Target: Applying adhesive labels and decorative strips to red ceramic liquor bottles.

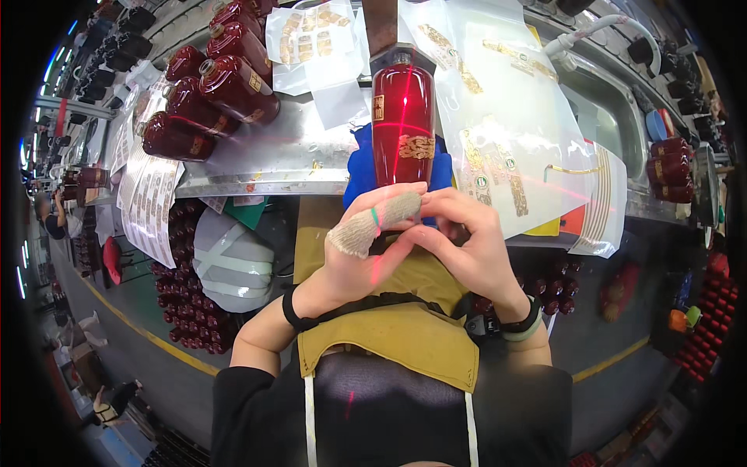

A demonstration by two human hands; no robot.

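A glossy dark red bottle lies on a blue cloth, its neck away from me and its base toward me. It carries gold decals, and red laser lines cross on it. At its base, my left hand is closed, with a beige fabric cover and a green band on a finger. My right hand is pinched close beside it, and the fingertips of both meet. Whatever lies between the fingertips is hidden. Whether the fingers touch the base, I cannot tell.
Several red bottles lie at the left of the metal bench. Decal sheets hang over the left edge, with more decal sheets at the right beside a metal sink. Dark red bottles fill the space below the bench.
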